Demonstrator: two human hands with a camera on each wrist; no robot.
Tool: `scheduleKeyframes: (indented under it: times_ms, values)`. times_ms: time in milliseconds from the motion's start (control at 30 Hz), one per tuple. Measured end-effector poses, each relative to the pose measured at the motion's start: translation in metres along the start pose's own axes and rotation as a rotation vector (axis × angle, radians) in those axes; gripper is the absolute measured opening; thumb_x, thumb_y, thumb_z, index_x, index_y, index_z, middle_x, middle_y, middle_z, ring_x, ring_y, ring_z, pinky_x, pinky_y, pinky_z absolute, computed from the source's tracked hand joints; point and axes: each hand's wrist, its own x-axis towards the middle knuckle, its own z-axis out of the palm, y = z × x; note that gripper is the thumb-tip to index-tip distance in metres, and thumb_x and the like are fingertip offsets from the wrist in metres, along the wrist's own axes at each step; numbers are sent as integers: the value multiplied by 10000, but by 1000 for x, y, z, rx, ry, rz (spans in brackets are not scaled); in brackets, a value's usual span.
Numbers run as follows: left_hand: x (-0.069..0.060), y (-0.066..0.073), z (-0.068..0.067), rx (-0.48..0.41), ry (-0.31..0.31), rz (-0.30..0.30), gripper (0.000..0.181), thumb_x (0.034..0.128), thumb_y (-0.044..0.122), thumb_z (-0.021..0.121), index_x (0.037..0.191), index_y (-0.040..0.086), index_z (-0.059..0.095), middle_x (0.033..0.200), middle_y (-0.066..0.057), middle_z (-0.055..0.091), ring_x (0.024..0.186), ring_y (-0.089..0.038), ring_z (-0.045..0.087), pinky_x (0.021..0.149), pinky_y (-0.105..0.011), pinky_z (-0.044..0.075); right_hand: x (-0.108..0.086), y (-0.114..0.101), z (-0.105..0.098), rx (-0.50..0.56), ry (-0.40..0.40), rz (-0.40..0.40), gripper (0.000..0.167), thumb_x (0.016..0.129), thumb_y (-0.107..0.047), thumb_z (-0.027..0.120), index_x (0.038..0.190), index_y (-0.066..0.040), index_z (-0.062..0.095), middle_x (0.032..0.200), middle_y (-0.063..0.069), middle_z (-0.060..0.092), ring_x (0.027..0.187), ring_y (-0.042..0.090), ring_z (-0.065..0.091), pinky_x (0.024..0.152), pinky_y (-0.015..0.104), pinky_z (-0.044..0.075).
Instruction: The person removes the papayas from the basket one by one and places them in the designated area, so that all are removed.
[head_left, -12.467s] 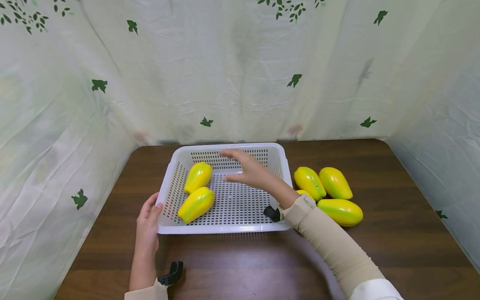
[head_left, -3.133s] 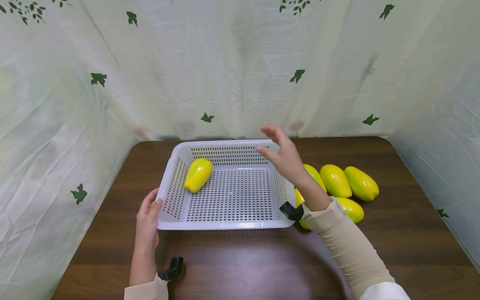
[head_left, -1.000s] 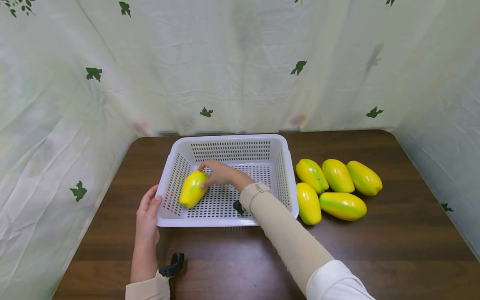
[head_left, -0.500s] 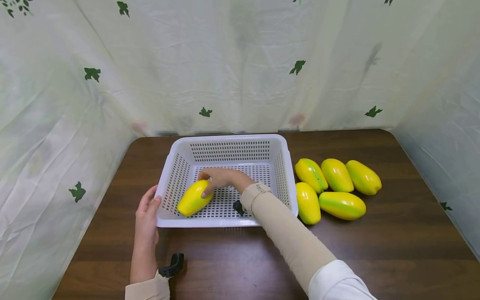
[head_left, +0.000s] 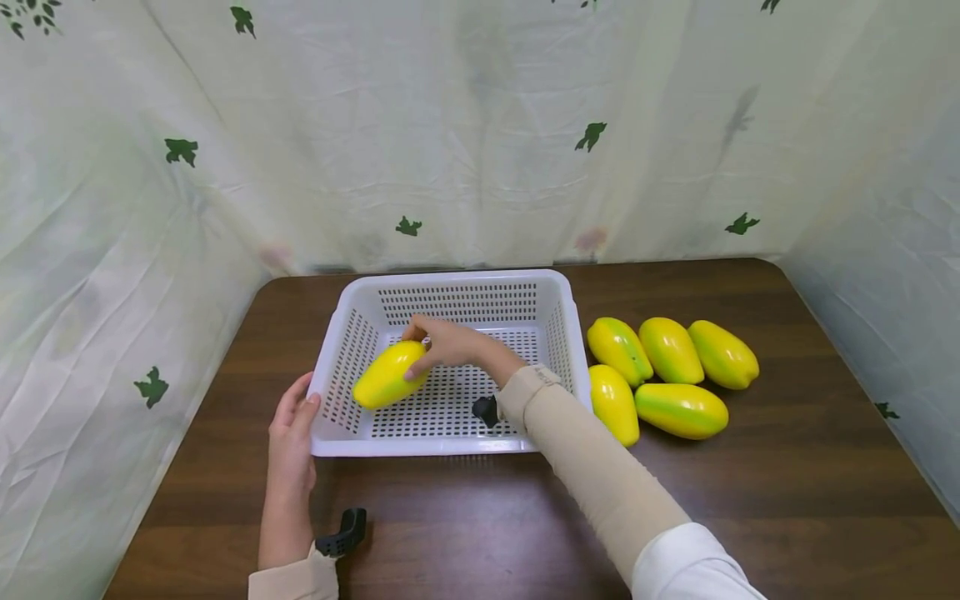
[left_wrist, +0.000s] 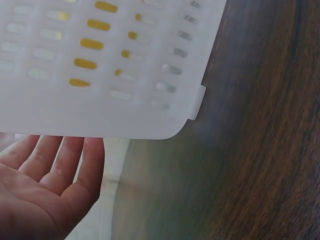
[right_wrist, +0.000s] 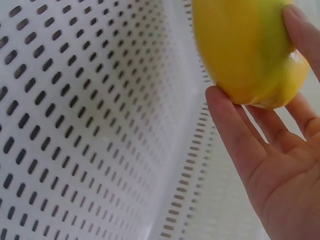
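My right hand (head_left: 459, 346) grips one end of a yellow-green papaya (head_left: 381, 381) inside the white perforated basket (head_left: 450, 447). Seen in the right wrist view, the papaya (right_wrist: 240, 47) sits between thumb and fingers, tilted, its creased end toward the palm. It looks raised off the basket floor. My left hand (head_left: 291, 442) holds the basket's left rim, thumb over the edge. From the left wrist view, the fingers of the left hand (left_wrist: 60, 180) reach behind the basket wall (left_wrist: 135, 120), and the thumb is mostly out of sight.
Several papayas (head_left: 681, 410) lie grouped on the brown wooden table (head_left: 480, 525), close to the basket's right side. A pale curtain (head_left: 480, 150) with green leaf prints stands behind the table and along both sides. Black cameras (head_left: 343, 533) sit at the wrists.
One of two papayas has left the basket, and the table group has grown. My right hand took hold of the other, which now sits higher than half a second ago. My left hand stayed.
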Motion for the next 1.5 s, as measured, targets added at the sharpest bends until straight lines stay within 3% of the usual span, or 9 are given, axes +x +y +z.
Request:
scheduleKeyframes:
  times_ms: [367,900,1200,1433,1500]
  values:
    - [1,1,-2,-17,3,-5,448,931,311,467,1348,168,388,1240,-59,468,1002,-217,480,722,-219,486,-15,0,-18,148,110,-98,463,701,-127,775,1069,-127,493,1066,13,508,945,216,541,777,263,466]
    - [1,1,-2,-20,1,-13,440,935,297,459,1350,169,389,1232,-57,462,1016,-207,475,719,-218,482,-65,-36,-42,155,228,-211,487,734,-33,728,1145,28,474,1150,131,486,993,275,494,806,285,462]
    - [1,1,-2,-29,-7,-3,438,935,287,462,1347,159,390,1204,-56,478,1002,-217,485,710,-234,487,-81,-33,-47,179,293,-262,492,736,-7,720,1151,48,462,1123,142,490,963,291,500,800,325,474]
    - [1,0,-1,-37,-9,11,427,938,271,459,1340,141,397,1175,-54,493,984,-214,495,705,-231,483,-94,-29,-52,160,358,-251,513,735,-22,726,1165,37,453,1146,141,492,970,295,497,799,350,475]
    - [1,0,0,-38,-10,15,426,937,275,462,1337,144,400,1179,-61,493,986,-220,497,710,-233,483,-93,-19,-54,160,377,-245,519,734,-64,738,1167,4,459,1156,107,496,975,270,496,802,350,473]
